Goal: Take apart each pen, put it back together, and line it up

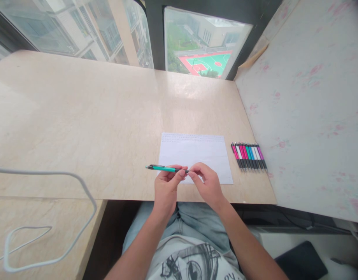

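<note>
A teal ballpoint pen (164, 168) with a black clip and black grip lies level above the paper, its clip end pointing left. My left hand (167, 188) is closed around the grip part, thumb on top. At the pen's right end, the fingertips of my right hand (206, 182) pinch the tip. Beneath both hands is a white sheet of paper (193, 153) with small rows of marks along its far edge. My hands cover part of its near edge.
Several pens (249, 156) in pink, white, teal, blue and purple lie side by side right of the paper, near the papered wall (310, 116). A grey-white cable (82, 182) loops over the left of the table (79, 116). Windows stand behind.
</note>
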`<state>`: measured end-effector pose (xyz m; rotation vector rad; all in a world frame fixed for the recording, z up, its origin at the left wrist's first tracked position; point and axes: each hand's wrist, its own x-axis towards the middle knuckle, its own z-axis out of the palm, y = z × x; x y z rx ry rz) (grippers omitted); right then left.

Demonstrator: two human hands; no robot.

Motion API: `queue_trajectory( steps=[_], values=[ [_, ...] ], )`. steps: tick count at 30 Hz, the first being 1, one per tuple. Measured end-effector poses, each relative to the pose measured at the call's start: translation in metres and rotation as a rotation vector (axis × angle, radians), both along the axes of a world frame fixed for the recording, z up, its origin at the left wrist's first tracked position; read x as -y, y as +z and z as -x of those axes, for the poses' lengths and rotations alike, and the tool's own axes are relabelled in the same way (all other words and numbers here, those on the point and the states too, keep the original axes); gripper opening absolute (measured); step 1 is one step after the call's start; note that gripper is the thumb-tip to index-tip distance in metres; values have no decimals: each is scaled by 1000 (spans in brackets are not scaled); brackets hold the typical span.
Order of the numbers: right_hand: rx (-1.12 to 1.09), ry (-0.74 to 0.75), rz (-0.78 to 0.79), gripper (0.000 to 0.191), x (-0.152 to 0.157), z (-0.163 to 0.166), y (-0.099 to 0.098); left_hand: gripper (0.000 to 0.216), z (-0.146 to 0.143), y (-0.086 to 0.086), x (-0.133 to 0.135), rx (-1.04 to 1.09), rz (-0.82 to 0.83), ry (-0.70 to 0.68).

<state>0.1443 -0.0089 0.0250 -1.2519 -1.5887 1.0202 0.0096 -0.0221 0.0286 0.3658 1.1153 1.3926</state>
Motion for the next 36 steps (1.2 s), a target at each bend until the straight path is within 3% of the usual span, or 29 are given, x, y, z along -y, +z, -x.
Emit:
queue_trajectory(
  steps=[12, 16, 22, 32, 36],
  values=[
    [7, -1, -162, 8, -1, -3, -2, 25, 2, -6, 1, 70, 4, -27],
    [-45, -20, -50, 13, 0, -3, -2, 24, 2, -2, 1, 72, 7, -22],
    [-26, 39, 96, 43, 0, -5, 1, 26, 1, 0, 1, 21, 10, -22],
    [-53, 3, 41, 23, 1, -5, 2, 26, 1, 2, 0, 28, 3, -21],
    [-106, 2, 89, 21, 2, -4, 0, 25, 2, 2, 0, 38, -10, -47]
  ],
)
